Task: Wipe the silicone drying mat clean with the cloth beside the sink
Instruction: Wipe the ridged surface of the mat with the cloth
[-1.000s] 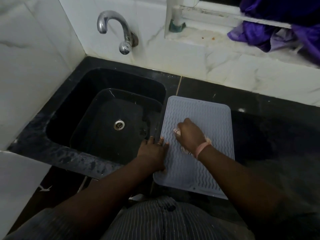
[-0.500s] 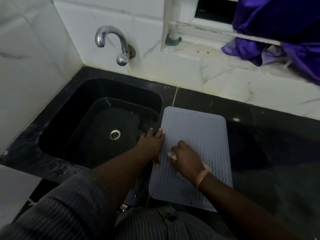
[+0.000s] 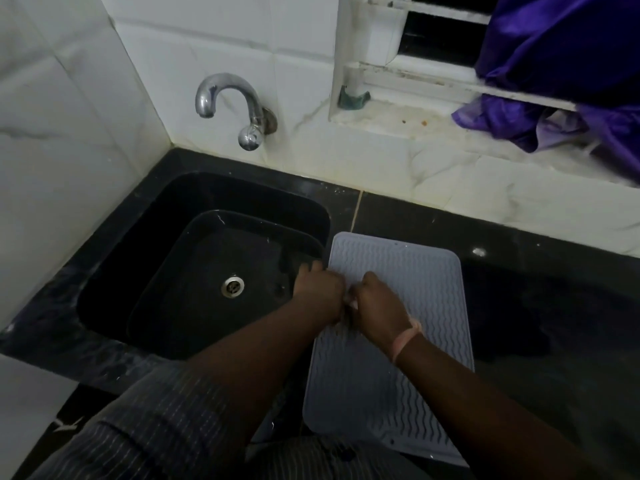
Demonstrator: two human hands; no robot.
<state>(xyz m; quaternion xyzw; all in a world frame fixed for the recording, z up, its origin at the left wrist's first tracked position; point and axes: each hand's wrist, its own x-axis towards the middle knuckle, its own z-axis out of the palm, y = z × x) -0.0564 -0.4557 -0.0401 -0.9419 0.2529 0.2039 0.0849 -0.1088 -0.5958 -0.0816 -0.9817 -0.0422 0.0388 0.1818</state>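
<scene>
the grey wave-ribbed silicone drying mat (image 3: 398, 327) lies just right of the black sink (image 3: 207, 271). the right hand (image 3: 375, 304) is clenched on a small pale cloth (image 3: 352, 304), mostly hidden. the left hand (image 3: 320, 289) presses the mat's sink-side edge, fingers hidden. if it lets go, rubbing could slide the mat. no writing shows.

The scene is dim and grainy. The white wall tiles (image 3: 214, 39) catch the most light, while the black surface (image 3: 554, 306) and sink (image 3: 194, 271) sink into shadow. Small glints mark the tap (image 3: 227, 98). Straight lines bow near the edges; the hands look slightly blurred.
</scene>
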